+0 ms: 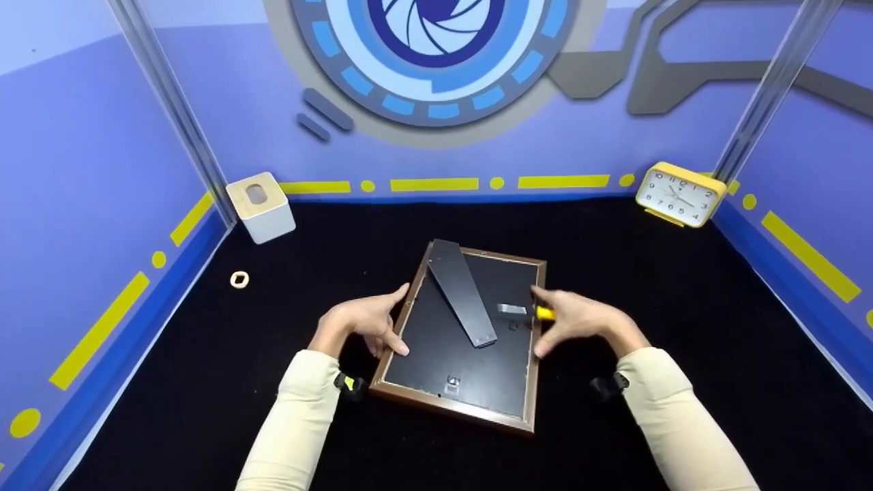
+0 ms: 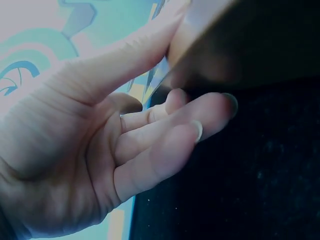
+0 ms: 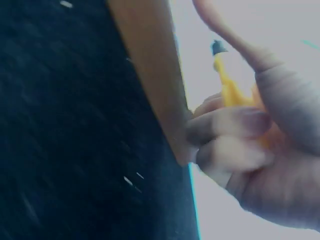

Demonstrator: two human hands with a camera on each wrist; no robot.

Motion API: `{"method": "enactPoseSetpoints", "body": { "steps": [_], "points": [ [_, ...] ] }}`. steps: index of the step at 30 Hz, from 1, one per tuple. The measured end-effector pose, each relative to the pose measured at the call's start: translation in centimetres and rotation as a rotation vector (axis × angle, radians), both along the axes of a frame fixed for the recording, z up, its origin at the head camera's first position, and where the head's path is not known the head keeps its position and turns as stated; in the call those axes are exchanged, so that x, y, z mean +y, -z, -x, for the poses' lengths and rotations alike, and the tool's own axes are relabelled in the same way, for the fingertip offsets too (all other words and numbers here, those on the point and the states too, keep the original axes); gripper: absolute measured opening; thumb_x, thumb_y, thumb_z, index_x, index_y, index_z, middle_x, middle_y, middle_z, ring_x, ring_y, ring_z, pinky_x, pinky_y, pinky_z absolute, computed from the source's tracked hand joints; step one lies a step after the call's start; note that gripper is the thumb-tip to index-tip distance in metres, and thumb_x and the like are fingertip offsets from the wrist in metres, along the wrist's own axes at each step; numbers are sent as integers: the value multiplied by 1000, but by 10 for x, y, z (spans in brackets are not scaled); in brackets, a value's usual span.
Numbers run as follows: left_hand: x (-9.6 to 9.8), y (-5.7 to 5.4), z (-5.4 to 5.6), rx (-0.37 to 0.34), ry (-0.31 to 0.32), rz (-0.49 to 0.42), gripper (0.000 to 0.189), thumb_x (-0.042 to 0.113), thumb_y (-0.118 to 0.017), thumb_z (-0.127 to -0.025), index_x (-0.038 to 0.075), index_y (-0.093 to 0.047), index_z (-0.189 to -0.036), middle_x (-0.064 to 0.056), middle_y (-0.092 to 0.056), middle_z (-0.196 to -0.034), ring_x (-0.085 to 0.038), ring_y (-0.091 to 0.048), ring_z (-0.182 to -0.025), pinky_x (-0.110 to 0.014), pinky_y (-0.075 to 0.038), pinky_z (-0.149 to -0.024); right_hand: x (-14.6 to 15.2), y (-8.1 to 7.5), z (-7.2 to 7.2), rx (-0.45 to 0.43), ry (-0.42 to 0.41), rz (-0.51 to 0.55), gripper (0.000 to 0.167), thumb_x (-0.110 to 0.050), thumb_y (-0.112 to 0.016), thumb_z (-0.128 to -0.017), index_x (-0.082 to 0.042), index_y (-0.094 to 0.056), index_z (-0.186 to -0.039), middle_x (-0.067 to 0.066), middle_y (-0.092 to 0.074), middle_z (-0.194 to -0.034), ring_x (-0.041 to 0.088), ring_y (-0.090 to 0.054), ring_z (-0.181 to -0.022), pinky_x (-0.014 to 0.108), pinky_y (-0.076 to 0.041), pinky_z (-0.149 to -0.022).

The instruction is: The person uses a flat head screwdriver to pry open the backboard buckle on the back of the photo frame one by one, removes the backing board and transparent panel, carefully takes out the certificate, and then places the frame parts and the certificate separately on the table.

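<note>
A brown-edged picture frame (image 1: 460, 409) lies back side up between the hands, its black back panel (image 1: 423, 341) showing. A long dark easel stand (image 1: 458, 290) runs slantwise across the panel. My left hand (image 1: 361, 324) grips the frame's left side, thumb over the edge; in the left wrist view the other fingers (image 2: 155, 162) are bent below it. At the right side, my right hand (image 1: 580, 317) holds a yellow tool (image 3: 230, 87) with a dark tip in its curled fingers. Its thumb and forefinger reach to the frame's right edge. Fingers hide much of the tool.
A white box with a wooden lid (image 1: 262, 211) stands at the back left, with a small pale ring (image 1: 239, 279) before it. A yellow alarm clock (image 1: 682, 194) sits at the back right. Printed walls (image 1: 423, 160) enclose the black tabletop (image 1: 327, 245).
</note>
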State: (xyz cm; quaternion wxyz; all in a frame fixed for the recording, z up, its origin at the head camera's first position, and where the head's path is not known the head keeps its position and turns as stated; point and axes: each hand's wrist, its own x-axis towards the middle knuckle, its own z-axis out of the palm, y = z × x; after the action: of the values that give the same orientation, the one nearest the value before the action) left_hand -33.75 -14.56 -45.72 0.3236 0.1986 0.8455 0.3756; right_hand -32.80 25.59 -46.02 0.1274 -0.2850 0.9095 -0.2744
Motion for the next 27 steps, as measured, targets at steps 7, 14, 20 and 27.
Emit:
{"method": "enactPoseSetpoints", "body": {
  "steps": [7,14,20,27],
  "points": [
    [1,1,-4,-34,-25,19,138,20,-91,-74,10,19,-157,-19,-71,-71,-25,-67,-52,-39,-59,-55,1,9,3,-48,-37,40,131,-43,-95,-62,15,-19,-152,32,-41,-147,32,-46,-130,47,-37,-110],
    [0,0,-9,-149,-8,-58,134,5,-84,-81,0,31,-149,-24,-72,-79,-29,-70,-58,-42,-60,-61,1,19,4,-18,32,73,127,-46,-95,-61,0,-26,-157,15,-49,-114,24,-49,-93,42,-43,-88],
    [-1,-1,-9,-155,8,-67,137,3,-84,-80,4,34,-148,-22,-72,-82,-28,-70,-61,-41,-60,-65,5,20,6,-27,21,92,111,-46,-89,-70,-6,-32,-157,13,-50,-116,24,-48,-95,42,-41,-88],
    [-4,2,-5,-4,53,-2,141,14,-90,-74,8,25,-155,-13,-68,-73,-20,-68,-58,-35,-59,-64,5,17,9,-23,5,79,102,-47,-84,-76,-8,-35,-156,7,-48,-102,21,-46,-86,39,-38,-81]
  ]
}}
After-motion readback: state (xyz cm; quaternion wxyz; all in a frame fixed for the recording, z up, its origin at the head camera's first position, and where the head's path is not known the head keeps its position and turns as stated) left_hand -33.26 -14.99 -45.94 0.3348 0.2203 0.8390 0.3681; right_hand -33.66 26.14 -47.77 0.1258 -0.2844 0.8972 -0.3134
